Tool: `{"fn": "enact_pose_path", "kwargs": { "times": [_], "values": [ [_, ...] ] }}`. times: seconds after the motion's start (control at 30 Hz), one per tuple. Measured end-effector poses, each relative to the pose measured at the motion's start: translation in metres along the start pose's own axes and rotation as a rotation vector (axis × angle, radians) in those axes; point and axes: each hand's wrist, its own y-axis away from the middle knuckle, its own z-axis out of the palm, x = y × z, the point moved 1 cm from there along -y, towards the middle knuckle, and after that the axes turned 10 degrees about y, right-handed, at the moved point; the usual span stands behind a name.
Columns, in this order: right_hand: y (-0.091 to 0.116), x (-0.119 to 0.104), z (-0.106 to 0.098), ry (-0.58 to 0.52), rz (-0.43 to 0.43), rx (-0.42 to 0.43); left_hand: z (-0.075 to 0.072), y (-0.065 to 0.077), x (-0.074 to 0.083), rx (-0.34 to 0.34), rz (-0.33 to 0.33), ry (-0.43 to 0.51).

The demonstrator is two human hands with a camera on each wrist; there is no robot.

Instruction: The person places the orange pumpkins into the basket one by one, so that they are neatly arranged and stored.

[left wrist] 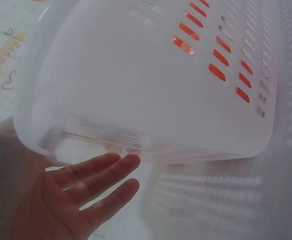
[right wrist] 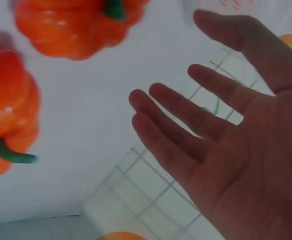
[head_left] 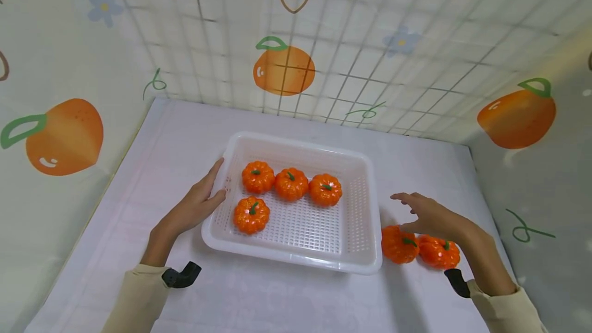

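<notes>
Four orange pumpkins (head_left: 291,184) are already inside the white basket (head_left: 296,258) and two others (head_left: 439,252) are left outside, right of it, near the right hand (head_left: 432,215), fingers apart and holding nothing, while the left hand (head_left: 196,204), fingers extended, seemingly touches its left side.

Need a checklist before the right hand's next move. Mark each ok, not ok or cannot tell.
1. Bare right hand free: ok, fingers spread, holding nothing.
2. Glossy orange ribbed pumpkin with green stem in reach: looks ok, just right of the white perforated plastic basket, near that hand.
3. Grip on that pumpkin: not ok, fingers not closed around it.
4. Space in basket: ok, bare floor at front right.
5. Bare left hand steadying basket: cannot tell; it's at the left side, firmness unclear.
</notes>
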Motion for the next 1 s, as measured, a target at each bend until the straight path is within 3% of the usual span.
{"fn": "enact_pose_path", "kwargs": {
  "times": [0.37,0.67,1.0],
  "values": [
    [0.015,0.018,0.027,-0.052,0.047,-0.060,0.001,0.000,-0.002,0.004,0.009,-0.011],
    [0.021,0.023,0.052,-0.041,0.007,0.025,0.000,0.000,-0.003,0.008,-0.012,-0.027],
    [0.022,0.019,0.060,0.044,-0.019,0.081,0.001,0.000,-0.002,0.009,-0.018,-0.027]
  ]
}}
